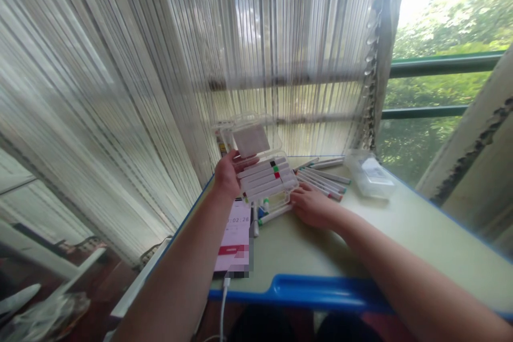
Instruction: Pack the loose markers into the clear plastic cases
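My left hand [229, 175] is closed on the left side of a clear plastic marker case [286, 191], tilted above the table with its lid [251, 140] up. Several white markers [262, 186] lie side by side in it, with black, green and red bands. My right hand [310, 204] is at the case's lower right corner, fingers bent. What its fingertips grip is hidden. A white marker with a green end [276, 215] reaches from below the case to my right fingers. More loose markers [320, 179] lie fanned out just beyond that hand.
A phone [234, 240] with a timer on its screen and a white cable [223, 304] lies at the left of the table. A clear plastic box [371, 176] stands at the back right. The blue table edge [320, 289] has a raised tray lip. A string curtain [280, 37] hangs behind.
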